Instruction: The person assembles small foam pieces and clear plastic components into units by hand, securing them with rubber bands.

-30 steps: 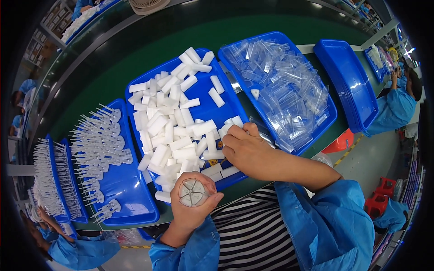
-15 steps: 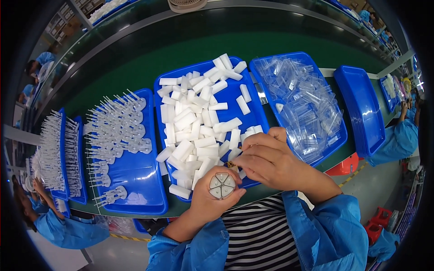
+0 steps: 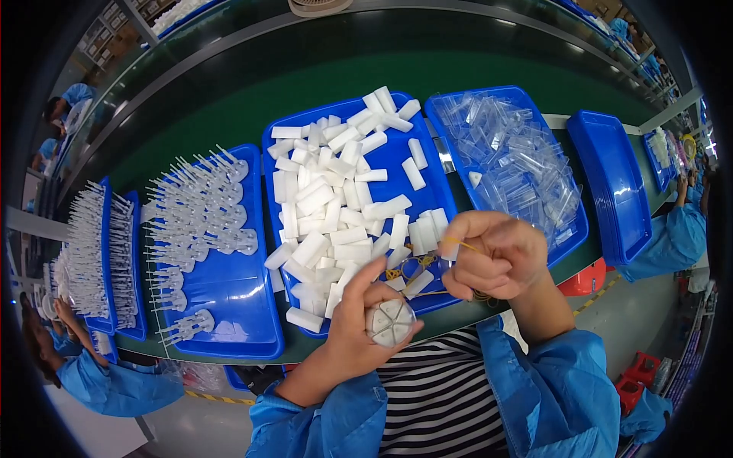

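Observation:
My left hand [image 3: 353, 332] is wrapped round a bundle of clear wedge-shaped tubes [image 3: 391, 322], whose whitish ends face up and form a round, segmented top. To its right, my right hand [image 3: 500, 256] is raised over the near right corner of the middle blue tray, fingers curled, with a thin yellow rubber band [image 3: 467, 245] pinched at the fingertips. More yellow rubber bands [image 3: 395, 272] lie between the hands in that corner. White foam-like blocks [image 3: 317, 202] are heaped in the middle tray [image 3: 393, 164], just beyond my left hand.
A blue tray of clear plastic pieces [image 3: 504, 153] stands on the right, beside stacked blue trays [image 3: 611, 191]. On the left, a blue tray [image 3: 229, 294] holds white stemmed parts [image 3: 202, 198]. Co-workers in blue sleeves [image 3: 114, 378] sit at both sides. A green belt [image 3: 336, 72] runs behind.
My right hand has moved right, away from the bundle, bringing a yellow rubber band with it. The bundle in my left hand has shifted slightly right and tilted. Rubber bands in the tray are now uncovered.

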The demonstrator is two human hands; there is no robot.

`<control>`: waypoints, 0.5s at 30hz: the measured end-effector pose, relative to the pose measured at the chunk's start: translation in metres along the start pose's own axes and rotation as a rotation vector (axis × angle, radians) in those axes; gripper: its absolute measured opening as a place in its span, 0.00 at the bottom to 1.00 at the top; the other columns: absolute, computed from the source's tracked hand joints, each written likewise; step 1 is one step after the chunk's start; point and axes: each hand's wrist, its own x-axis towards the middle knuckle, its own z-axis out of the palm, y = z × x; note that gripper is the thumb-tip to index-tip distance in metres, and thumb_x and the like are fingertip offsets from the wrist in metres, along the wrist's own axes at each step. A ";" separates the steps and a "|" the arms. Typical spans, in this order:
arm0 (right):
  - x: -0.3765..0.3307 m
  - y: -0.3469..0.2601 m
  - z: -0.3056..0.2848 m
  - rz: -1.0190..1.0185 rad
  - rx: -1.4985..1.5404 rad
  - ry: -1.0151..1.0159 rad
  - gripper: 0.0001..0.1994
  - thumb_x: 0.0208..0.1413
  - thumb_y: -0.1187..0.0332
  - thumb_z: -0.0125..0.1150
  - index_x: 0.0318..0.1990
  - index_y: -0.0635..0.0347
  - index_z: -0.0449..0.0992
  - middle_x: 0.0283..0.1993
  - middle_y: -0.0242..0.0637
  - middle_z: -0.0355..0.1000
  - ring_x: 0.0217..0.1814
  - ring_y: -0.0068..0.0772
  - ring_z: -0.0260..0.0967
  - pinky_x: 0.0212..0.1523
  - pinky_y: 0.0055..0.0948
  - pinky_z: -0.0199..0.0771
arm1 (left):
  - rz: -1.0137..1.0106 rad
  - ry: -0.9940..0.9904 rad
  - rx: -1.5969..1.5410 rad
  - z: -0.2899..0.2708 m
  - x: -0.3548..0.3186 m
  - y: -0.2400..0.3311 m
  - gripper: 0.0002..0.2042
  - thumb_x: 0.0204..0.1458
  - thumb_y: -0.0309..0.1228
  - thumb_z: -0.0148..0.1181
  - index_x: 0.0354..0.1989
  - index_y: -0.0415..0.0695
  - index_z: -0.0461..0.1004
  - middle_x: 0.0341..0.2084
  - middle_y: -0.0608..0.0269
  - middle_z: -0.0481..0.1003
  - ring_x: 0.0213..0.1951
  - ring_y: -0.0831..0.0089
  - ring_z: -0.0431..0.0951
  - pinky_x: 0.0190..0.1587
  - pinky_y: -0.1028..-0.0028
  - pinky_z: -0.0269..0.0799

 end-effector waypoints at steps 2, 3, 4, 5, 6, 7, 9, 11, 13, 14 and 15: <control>-0.002 0.002 0.022 0.101 -0.461 0.054 0.18 0.48 0.68 0.50 0.44 0.73 0.65 0.12 0.27 0.58 0.11 0.17 0.56 0.23 0.25 0.64 | 0.126 0.047 0.281 -0.002 0.000 -0.008 0.43 0.37 0.21 0.67 0.60 0.35 0.42 0.30 0.52 0.71 0.29 0.70 0.74 0.32 0.75 0.70; -0.001 0.006 0.031 0.076 -0.786 -0.100 0.21 0.47 0.69 0.53 0.48 0.73 0.64 0.12 0.27 0.58 0.11 0.17 0.56 0.20 0.23 0.62 | 0.182 0.023 0.486 -0.004 0.000 -0.010 0.46 0.37 0.21 0.66 0.61 0.36 0.37 0.27 0.56 0.71 0.29 0.72 0.74 0.34 0.76 0.69; -0.002 0.014 0.038 0.047 -1.108 -0.255 0.24 0.45 0.71 0.55 0.51 0.72 0.62 0.12 0.27 0.59 0.10 0.18 0.55 0.18 0.22 0.60 | 0.237 -0.008 0.688 -0.005 0.000 -0.010 0.49 0.37 0.21 0.65 0.62 0.38 0.32 0.25 0.59 0.71 0.30 0.75 0.73 0.36 0.76 0.69; -0.003 0.029 0.042 -0.040 -1.313 -0.346 0.22 0.44 0.71 0.56 0.49 0.70 0.65 0.12 0.28 0.60 0.10 0.20 0.56 0.19 0.22 0.60 | 0.168 0.110 0.618 0.003 0.000 -0.003 0.50 0.37 0.20 0.64 0.62 0.37 0.28 0.25 0.59 0.71 0.29 0.73 0.74 0.36 0.77 0.69; -0.005 0.044 0.041 -0.131 -1.517 -0.439 0.20 0.43 0.72 0.57 0.47 0.68 0.68 0.13 0.29 0.60 0.11 0.23 0.57 0.20 0.23 0.61 | 0.168 0.111 0.614 0.004 0.001 -0.003 0.50 0.37 0.20 0.64 0.62 0.37 0.28 0.25 0.59 0.71 0.29 0.73 0.74 0.36 0.77 0.69; -0.011 0.053 0.041 -0.132 -1.521 -0.438 0.20 0.43 0.72 0.57 0.47 0.68 0.68 0.13 0.29 0.60 0.11 0.23 0.57 0.20 0.23 0.61 | 0.090 0.145 0.574 0.005 0.002 -0.002 0.51 0.37 0.20 0.63 0.62 0.37 0.26 0.25 0.59 0.71 0.28 0.72 0.74 0.36 0.76 0.69; -0.016 0.067 0.036 -0.264 -1.747 -0.481 0.14 0.44 0.72 0.56 0.42 0.62 0.71 0.13 0.31 0.59 0.13 0.32 0.57 0.24 0.28 0.61 | 0.010 0.170 0.464 0.002 0.008 0.007 0.53 0.38 0.18 0.62 0.63 0.42 0.22 0.24 0.59 0.71 0.26 0.73 0.73 0.30 0.77 0.71; -0.017 0.066 0.024 -0.300 -1.574 -0.526 0.11 0.45 0.71 0.56 0.38 0.62 0.71 0.13 0.31 0.60 0.14 0.32 0.58 0.27 0.28 0.61 | -0.126 0.160 0.164 -0.008 0.007 0.014 0.52 0.38 0.18 0.62 0.63 0.43 0.23 0.26 0.58 0.71 0.28 0.73 0.73 0.32 0.77 0.69; -0.021 0.053 0.018 -0.211 -1.208 -0.620 0.07 0.50 0.68 0.53 0.33 0.63 0.70 0.17 0.36 0.66 0.21 0.32 0.65 0.34 0.33 0.66 | -0.298 0.128 -0.333 -0.011 0.005 0.021 0.54 0.38 0.15 0.60 0.64 0.53 0.21 0.27 0.61 0.70 0.30 0.77 0.71 0.35 0.80 0.66; -0.022 0.055 0.011 -0.205 -1.201 -0.633 0.07 0.50 0.68 0.53 0.33 0.63 0.70 0.17 0.36 0.66 0.21 0.32 0.65 0.34 0.33 0.66 | -0.297 0.143 -0.332 -0.011 0.004 0.021 0.54 0.38 0.15 0.60 0.64 0.53 0.21 0.27 0.61 0.70 0.30 0.77 0.71 0.35 0.80 0.66; -0.025 0.060 0.005 -0.170 -0.624 -0.472 0.10 0.52 0.68 0.51 0.39 0.65 0.69 0.28 0.42 0.69 0.29 0.35 0.69 0.37 0.34 0.68 | -0.239 0.110 -0.376 -0.008 0.004 0.022 0.55 0.39 0.14 0.60 0.63 0.54 0.19 0.26 0.61 0.69 0.29 0.77 0.70 0.34 0.79 0.66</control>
